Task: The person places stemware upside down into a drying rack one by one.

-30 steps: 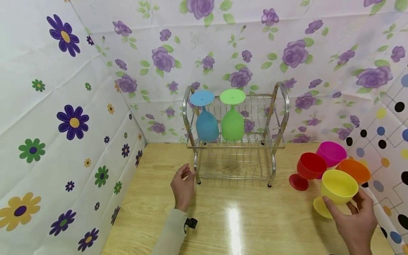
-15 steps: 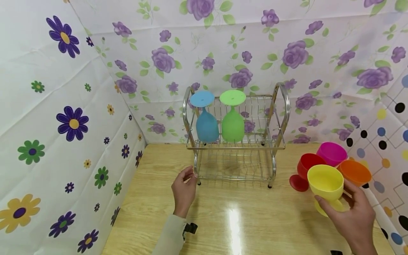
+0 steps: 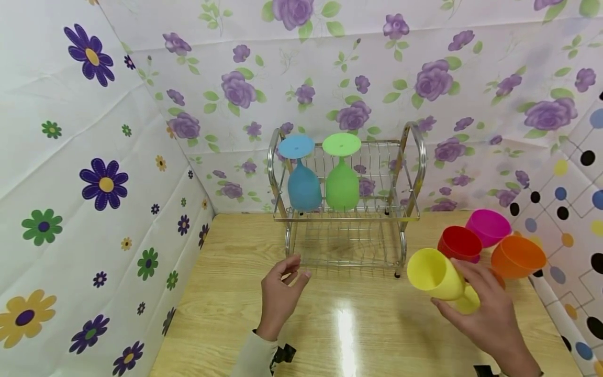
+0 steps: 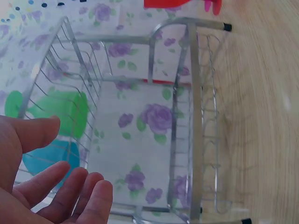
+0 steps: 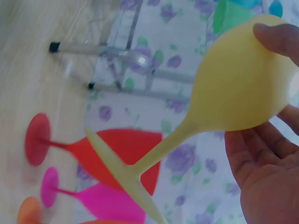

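My right hand (image 3: 485, 309) grips a yellow goblet (image 3: 435, 275) by its bowl, between thumb and fingers. The goblet is tilted, mouth toward the left and its foot back toward my palm. In the right wrist view its stem and foot (image 5: 126, 172) point down and left. My left hand (image 3: 282, 296), fingers loosely bent and holding nothing, hovers before the lower left of a wire dish rack (image 3: 348, 217). Upside down on the rack's upper tier stand a blue goblet (image 3: 304, 186) and a green goblet (image 3: 342, 186).
Behind the right hand stand a red goblet (image 3: 459, 243), a magenta goblet (image 3: 490, 228) and an orange goblet (image 3: 518, 256), all upright on the wooden table (image 3: 226, 314). Floral cloth walls (image 3: 377, 68) enclose the table at the back and sides.
My right hand has carried the yellow goblet leftward, away from the other goblets, and tipped it over toward the left. My left hand has shifted slightly right and nearer, its thumb and fingers spreading.
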Available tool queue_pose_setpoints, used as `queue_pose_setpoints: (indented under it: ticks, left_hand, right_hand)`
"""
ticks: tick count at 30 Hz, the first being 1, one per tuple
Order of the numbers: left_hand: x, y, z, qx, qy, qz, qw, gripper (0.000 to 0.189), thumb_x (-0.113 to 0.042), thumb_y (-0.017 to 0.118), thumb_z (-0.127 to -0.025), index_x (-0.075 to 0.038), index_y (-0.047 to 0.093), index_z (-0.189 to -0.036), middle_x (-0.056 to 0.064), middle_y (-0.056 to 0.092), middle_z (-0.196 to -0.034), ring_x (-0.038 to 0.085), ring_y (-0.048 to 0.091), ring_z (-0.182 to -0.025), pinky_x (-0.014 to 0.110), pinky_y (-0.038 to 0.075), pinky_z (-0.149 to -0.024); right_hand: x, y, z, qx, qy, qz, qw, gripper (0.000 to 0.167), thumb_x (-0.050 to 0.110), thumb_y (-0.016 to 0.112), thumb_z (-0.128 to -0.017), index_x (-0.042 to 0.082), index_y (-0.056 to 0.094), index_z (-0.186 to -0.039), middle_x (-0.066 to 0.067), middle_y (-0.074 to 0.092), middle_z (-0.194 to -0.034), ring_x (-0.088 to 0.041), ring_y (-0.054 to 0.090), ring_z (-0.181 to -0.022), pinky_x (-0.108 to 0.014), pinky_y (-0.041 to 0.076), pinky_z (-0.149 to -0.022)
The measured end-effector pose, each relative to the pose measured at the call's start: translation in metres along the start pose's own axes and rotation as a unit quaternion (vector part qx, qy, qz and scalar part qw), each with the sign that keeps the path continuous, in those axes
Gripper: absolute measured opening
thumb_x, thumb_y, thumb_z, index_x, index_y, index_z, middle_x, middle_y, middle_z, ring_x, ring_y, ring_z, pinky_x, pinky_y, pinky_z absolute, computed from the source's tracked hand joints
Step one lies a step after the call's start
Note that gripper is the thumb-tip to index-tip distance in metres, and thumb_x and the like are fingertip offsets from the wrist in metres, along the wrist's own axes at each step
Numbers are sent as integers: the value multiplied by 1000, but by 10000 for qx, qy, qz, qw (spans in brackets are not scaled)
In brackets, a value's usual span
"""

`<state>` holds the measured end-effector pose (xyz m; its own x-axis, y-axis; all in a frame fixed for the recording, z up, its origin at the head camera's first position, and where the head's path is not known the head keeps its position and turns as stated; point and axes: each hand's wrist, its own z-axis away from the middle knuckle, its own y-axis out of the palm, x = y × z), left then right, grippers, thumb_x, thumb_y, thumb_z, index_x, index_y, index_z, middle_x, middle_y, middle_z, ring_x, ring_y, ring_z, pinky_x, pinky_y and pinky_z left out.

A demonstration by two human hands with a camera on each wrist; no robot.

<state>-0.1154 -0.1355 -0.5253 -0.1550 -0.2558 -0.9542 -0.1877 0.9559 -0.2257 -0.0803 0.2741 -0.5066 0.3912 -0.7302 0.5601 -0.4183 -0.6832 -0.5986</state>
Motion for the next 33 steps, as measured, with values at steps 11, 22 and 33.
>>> queue_pose_setpoints:
  ticks: [11,22,33]
  left_hand:
    - [-26,9,13,631,82,31,9980,44,-33,87,-91,-29,72,-132,-3,70,-133,23,68,-121,29,60,-102]
    - [-47,17,23,994,258,138,9946,47,-34,87,-91,-32,70,-135,1,65,-139,23,67,-127,29,59,-105]
    - [-65,29,33,1422,433,295,9884,57,-30,89,-89,-28,67,-141,-2,64,-140,23,64,-130,34,61,-103]
  right_hand:
    - [33,15,-14,539,-653,77,9964,99,13,107,-50,12,68,-140,-8,66,-133,-17,56,-116,2,29,-105]
    - [57,25,-19,1094,-1125,-37,9876,101,16,106,-53,14,64,-145,-5,61,-137,-17,58,-119,1,35,-106]
    - [83,37,-24,1297,-1826,-184,9744,94,19,104,-58,12,65,-142,-7,59,-138,-19,63,-113,-2,40,-107]
